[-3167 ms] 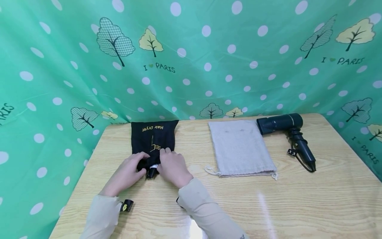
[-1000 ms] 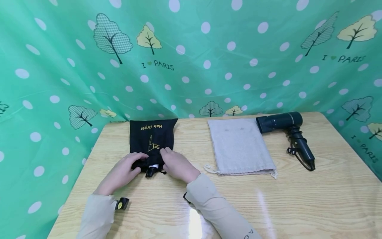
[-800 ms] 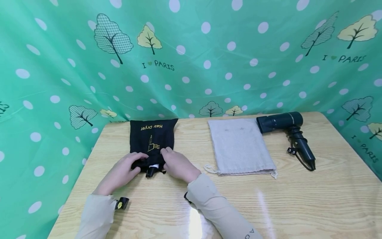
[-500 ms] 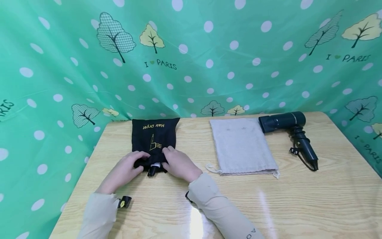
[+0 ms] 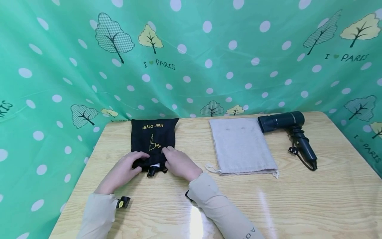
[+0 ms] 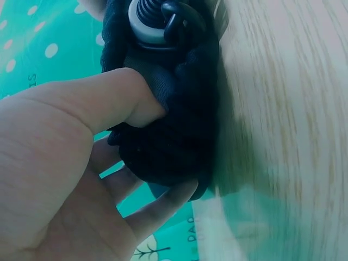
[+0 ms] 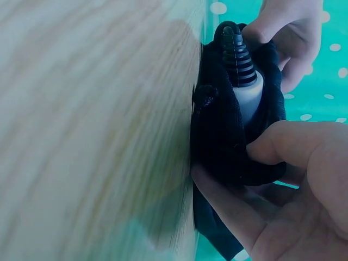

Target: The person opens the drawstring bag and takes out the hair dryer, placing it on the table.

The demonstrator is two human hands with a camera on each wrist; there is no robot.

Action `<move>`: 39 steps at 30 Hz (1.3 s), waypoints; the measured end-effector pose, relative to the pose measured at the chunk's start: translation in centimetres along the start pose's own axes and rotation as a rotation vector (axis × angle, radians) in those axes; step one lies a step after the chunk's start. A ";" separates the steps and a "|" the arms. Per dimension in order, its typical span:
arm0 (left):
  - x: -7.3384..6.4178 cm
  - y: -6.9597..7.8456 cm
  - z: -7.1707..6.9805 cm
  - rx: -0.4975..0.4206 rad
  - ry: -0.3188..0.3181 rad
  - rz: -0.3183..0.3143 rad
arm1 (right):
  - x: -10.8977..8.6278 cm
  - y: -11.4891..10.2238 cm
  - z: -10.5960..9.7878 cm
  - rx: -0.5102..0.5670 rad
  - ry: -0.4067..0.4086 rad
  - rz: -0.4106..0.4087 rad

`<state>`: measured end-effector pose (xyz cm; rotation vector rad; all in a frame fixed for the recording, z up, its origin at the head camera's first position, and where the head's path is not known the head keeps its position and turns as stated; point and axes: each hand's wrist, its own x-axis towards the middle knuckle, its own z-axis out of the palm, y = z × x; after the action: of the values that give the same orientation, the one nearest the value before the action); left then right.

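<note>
A black cloth bag (image 5: 153, 136) with yellow "Hair Dryer" lettering lies at the table's left, its mouth toward me. From the mouth pokes the white handle end (image 7: 248, 100) of a hair dryer, with its ribbed black cord sleeve (image 7: 239, 60). My left hand (image 5: 125, 168) grips the mouth's left edge, thumb inside and fingers outside, as the left wrist view shows. On the other edge my right hand (image 5: 179, 163) pinches the cloth between thumb and fingers. The rest of that dryer is hidden in the bag.
A grey drawstring bag (image 5: 241, 146) lies flat right of the middle of the wooden table (image 5: 238, 202). Beside it rests a dark hair dryer (image 5: 282, 121) with its cord wound round the handle. A green dotted curtain (image 5: 191, 59) hangs behind.
Over three seconds my right hand has shifted slightly right at the bag's mouth, widening the gap between my hands. In the last second both hands have barely moved; the view has shifted slightly.
</note>
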<state>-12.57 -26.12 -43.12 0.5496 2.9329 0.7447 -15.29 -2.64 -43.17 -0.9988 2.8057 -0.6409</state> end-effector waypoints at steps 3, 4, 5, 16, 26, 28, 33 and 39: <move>-0.2 0.0 -0.2 -0.012 0.002 0.000 | 0.1 0.1 -0.1 0.025 -0.014 0.016; -0.2 0.0 -0.3 -0.014 0.003 0.004 | 0.1 0.1 -0.1 0.033 -0.018 0.021; -0.2 0.0 -0.4 -0.016 0.005 0.005 | 0.1 0.1 -0.1 0.041 -0.021 0.026; -0.3 -0.3 -0.7 -0.024 -0.008 0.018 | 0.0 0.4 -0.5 0.076 -0.036 0.027; -0.5 -0.9 -0.9 -0.029 -0.018 -0.008 | -0.1 0.6 -0.8 0.079 -0.025 0.031; -0.5 -1.0 -0.9 -0.023 -0.018 -0.010 | -0.1 0.7 -0.8 0.084 -0.027 0.037; -0.5 -1.0 -1.0 -0.019 -0.025 -0.016 | -0.1 0.9 -0.9 0.099 -0.042 0.043; -0.8 -0.9 -1.4 -0.015 -0.013 -0.033 | -0.2 1.2 -1.3 0.138 -0.056 0.059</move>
<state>-12.32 -27.76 -42.30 0.5021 2.9143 0.7553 -16.16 -1.17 -42.50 -0.8922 2.6890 -0.7747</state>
